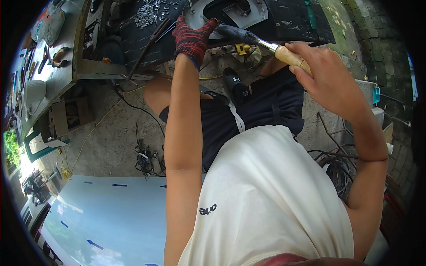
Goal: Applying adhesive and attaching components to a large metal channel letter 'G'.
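Note:
My left hand, in a red and black knit glove, grips the near edge of a curved grey metal piece on the dark worktable. Its thumb and fingers straddle the metal. My bare right hand is wrapped round the pale wooden handle of a tool with a shiny metal collar and a dark, thick shaft. The tool's dark end reaches left to the metal piece, close to my gloved thumb; the exact contact is hard to make out.
Small shiny metal bits lie in a heap on the dark table, with a green-handled tool at its right. A hammer and cables are below left. A cluttered bench stands left; a pale blue sheet lies behind.

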Demonstrator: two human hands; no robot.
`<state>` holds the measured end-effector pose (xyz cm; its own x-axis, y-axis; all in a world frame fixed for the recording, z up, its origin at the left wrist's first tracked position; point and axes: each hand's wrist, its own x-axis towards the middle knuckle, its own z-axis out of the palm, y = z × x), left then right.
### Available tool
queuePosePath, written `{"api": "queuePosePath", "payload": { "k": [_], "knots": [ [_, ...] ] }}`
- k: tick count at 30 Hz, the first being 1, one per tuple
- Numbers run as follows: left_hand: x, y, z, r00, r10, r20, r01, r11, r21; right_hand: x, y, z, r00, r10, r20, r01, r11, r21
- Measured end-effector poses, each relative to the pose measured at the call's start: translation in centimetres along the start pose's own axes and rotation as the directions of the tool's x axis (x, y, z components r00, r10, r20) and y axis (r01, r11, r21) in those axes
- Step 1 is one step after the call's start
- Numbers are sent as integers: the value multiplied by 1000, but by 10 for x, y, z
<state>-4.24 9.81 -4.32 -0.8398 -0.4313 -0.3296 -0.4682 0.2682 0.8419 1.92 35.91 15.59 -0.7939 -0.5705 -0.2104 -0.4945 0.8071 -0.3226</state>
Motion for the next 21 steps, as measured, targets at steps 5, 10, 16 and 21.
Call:
{"api": "queuePosePath", "payload": {
  "k": [5, 10, 16, 21],
  "knots": [
    [1, -1, -1, 1000, 11, -7, -11, 1000, -11, 1, 0, 1, 999, 17, 38, -16, 1000, -21],
    [1, -2, -1, 1000, 7, -14, -7, 1000, -20, 3, -3, 1, 999, 3, 45, 0, 997, -72],
    [2, 1, 4, 1000, 16, -2, -17, 1000, -25, 3, -6, -3, 995, 65, 74, -59, 995, -82],
    [2, -4, -1, 1000, 17, -16, -18, 999, -30, 5, -9, -3, 995, 34, 90, -21, 990, -136]
  ]
}}
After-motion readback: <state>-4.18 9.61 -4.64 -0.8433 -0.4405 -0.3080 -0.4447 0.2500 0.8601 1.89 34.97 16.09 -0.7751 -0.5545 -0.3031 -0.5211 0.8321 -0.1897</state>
